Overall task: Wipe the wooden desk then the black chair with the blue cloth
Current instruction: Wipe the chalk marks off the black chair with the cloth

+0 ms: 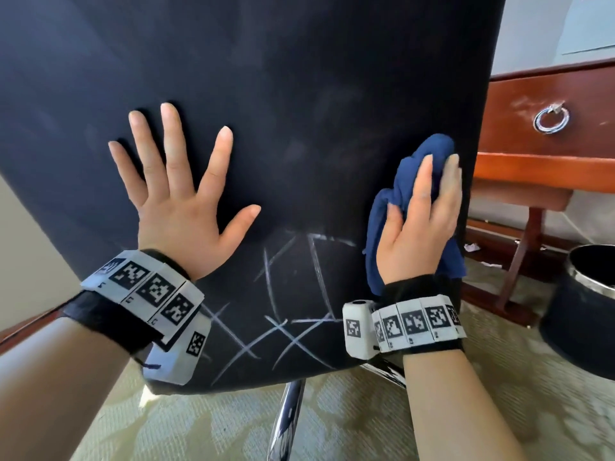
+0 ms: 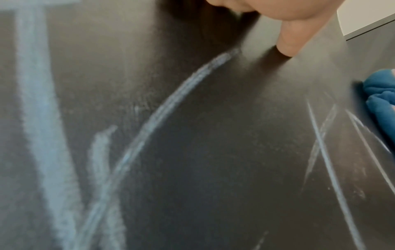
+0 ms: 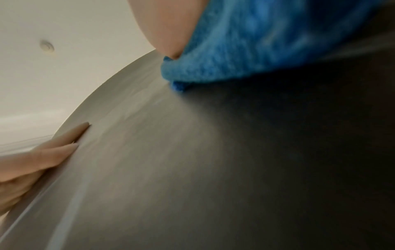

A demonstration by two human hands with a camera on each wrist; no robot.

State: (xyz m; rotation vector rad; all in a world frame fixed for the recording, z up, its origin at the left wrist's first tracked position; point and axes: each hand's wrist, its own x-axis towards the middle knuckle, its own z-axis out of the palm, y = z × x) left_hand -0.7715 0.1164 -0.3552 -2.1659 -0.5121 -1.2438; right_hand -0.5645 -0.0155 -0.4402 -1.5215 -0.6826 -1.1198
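While your left hand [image 1: 179, 207] lies flat and splayed on the black chair [image 1: 299, 78] back, holding nothing, chalk marks [image 1: 248, 349] show below it. Your right hand [image 1: 419, 224] grasps the bunched blue cloth [image 1: 429, 151], pressed near the chair's right edge. The wooden desk [image 1: 532, 128] stands beyond.

The left grip [image 1: 181, 207] rests on the black padded chair back [image 1: 299, 94], left of the right grip [image 1: 419, 224], which holds the bunched blue fabric cloth [image 1: 429, 151] against it. Right of the chair stand the red-brown wooden table [image 1: 532, 158] and, nearer, a round dark bin [image 1: 579, 321].
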